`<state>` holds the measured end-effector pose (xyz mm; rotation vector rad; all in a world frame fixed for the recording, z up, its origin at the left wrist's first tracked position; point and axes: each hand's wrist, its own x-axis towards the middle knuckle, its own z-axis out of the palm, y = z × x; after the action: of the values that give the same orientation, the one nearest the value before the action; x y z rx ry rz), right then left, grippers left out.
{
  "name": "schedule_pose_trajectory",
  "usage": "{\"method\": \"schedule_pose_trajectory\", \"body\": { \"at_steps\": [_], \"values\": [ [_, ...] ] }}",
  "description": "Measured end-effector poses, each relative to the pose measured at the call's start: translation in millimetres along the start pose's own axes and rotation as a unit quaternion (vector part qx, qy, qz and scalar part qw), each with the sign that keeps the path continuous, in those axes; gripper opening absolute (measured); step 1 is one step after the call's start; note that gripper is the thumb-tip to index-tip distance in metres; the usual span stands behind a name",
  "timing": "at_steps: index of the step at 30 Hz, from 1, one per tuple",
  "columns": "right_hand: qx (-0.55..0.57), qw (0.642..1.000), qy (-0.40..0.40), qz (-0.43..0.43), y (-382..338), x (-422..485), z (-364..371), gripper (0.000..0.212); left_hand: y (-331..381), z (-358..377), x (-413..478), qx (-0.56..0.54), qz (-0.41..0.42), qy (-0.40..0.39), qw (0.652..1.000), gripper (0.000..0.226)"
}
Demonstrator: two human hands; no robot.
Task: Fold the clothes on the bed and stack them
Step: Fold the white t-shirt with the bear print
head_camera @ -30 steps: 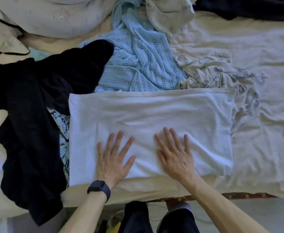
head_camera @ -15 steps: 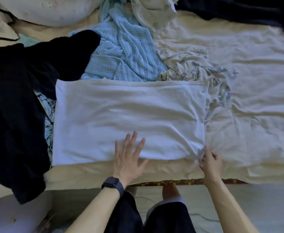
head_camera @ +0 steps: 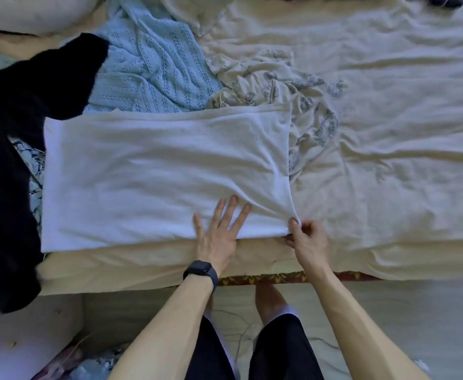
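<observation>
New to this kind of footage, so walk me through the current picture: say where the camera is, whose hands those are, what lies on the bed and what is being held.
No machine here: a person works with bare hands. The camera sits on their head and looks down, so the arms enter from the bottom. The left hand, with a watch on its wrist, presses flat on a folded white cloth. The right hand pinches that cloth's near right corner. Around it on the cream bed sheet lie a black garment, a light blue knit and a cream printed garment, all unfolded.
</observation>
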<state>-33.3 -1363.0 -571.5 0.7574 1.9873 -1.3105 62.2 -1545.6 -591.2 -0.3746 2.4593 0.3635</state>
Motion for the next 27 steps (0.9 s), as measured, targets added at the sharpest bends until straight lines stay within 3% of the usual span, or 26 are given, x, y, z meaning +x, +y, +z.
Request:
{"method": "schedule_pose_trajectory", "body": {
  "at_steps": [5, 9, 11, 17, 20, 24, 27],
  "values": [
    [0.046, 0.995, -0.067, 0.064, 6, 7, -3, 0.022, 21, -4, -5, 0.023, -0.033, -0.002, 0.999, 0.098],
    [0.098, 0.974, -0.174, 0.110, 4, 3, -15, 0.024, 58, -15, -5, 0.025, 0.037, 0.055, 0.997, 0.077],
    [0.067, 0.972, -0.204, 0.095, 4, 2, -22, 0.020, 72, -16, -1, 0.034, 0.030, 0.033, 0.998, 0.072],
    [-0.100, 0.985, -0.137, -0.014, 7, 16, -40, 0.012, 65, -9, 3, 0.040, 0.020, -0.010, 0.999, 0.080],
    [-0.073, 0.990, -0.120, -0.004, 10, 15, -35, 0.010, 65, -9, 0, 0.053, 0.020, -0.007, 0.998, 0.084],
    [-0.048, 0.987, -0.151, 0.015, 9, 8, -33, 0.012, 88, -13, -1, 0.057, -0.018, 0.024, 0.998, 0.071],
    [-0.052, 0.983, -0.176, 0.022, 2, 7, -44, 0.014, 102, -24, 3, 0.085, 0.034, 0.080, 0.993, 0.060]
  ]
}}
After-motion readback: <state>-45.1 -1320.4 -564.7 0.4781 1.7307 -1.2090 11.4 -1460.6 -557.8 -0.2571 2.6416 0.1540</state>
